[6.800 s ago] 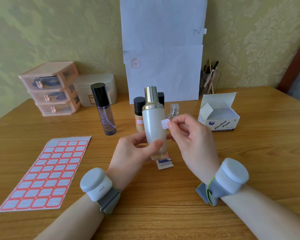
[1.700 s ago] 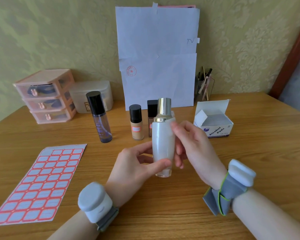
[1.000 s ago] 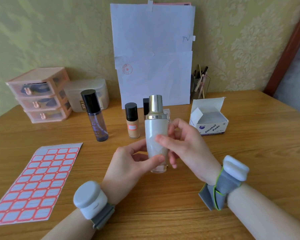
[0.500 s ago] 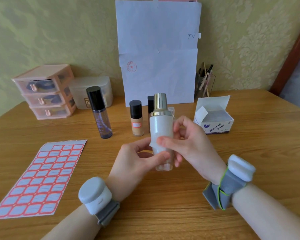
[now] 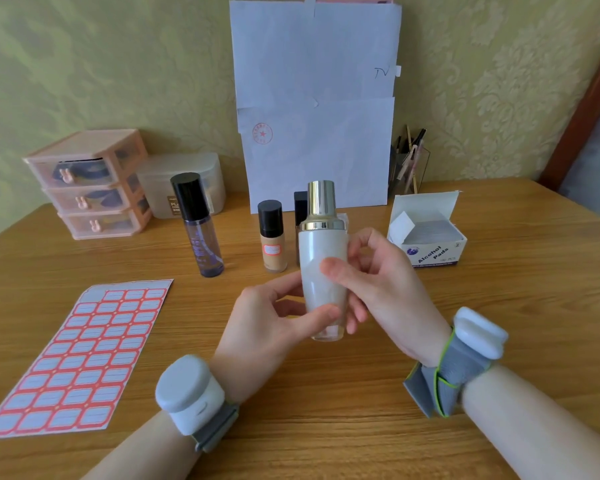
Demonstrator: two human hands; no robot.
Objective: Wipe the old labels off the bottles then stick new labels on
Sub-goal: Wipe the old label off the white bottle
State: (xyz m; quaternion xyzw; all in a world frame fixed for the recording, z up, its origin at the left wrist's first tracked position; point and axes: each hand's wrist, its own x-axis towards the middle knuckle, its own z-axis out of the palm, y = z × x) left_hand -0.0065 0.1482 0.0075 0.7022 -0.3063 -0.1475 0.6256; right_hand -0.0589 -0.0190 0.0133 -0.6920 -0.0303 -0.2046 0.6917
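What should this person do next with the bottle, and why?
Probably slide the thumb of the right hand across the front of the white bottle to wipe it. The left hand grips it low and upright, the right thumb presses its face, and no new label shows there; the label sheet lies apart.

Open desk lies between the forearms and off to the right, past the pad box. The label sheet covers the left. Behind the raised white bottle, a purple bottle and a tan bottle stand near each other, narrowing the way to the wall.
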